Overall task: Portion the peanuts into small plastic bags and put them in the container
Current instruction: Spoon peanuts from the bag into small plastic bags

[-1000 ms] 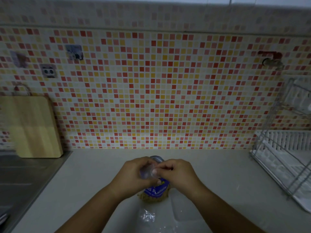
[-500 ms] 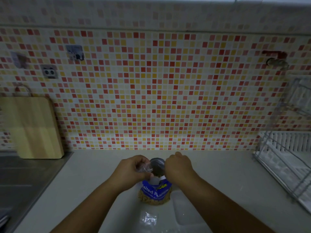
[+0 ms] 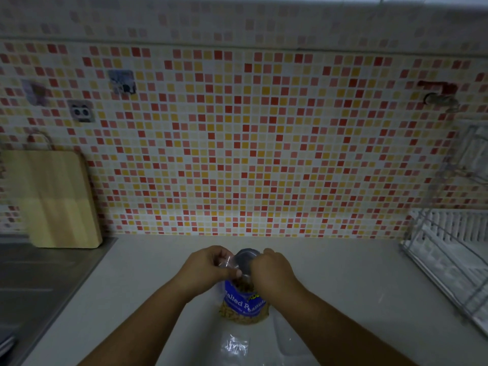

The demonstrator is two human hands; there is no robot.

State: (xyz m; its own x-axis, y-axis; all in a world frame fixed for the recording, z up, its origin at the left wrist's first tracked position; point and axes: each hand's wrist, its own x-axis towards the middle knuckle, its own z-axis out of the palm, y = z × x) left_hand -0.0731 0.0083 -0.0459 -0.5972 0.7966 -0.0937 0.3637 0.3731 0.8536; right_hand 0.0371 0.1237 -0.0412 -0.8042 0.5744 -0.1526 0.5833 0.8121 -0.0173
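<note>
Both forearms reach forward and converge; left hand (image 3: 208, 269) pinches, fingers curled; right hand (image 3: 273, 270), knuckles up, just beside it

On the counter (image 3: 343, 273) the peanut jar (image 3: 244, 305) stands between cutting board (image 3: 58, 199), left, and dish rack (image 3: 449, 254), right.

A peanut bag (image 3: 244, 303) — clear, with a blue "Salted Peanuts" label — is stood upright at the near middle of the table. A small clear plastic bag (image 3: 226, 261) is held just above its top; a second small bag (image 3: 235, 347) is laid flat nearer still, beside a clear container (image 3: 289, 339).
</note>
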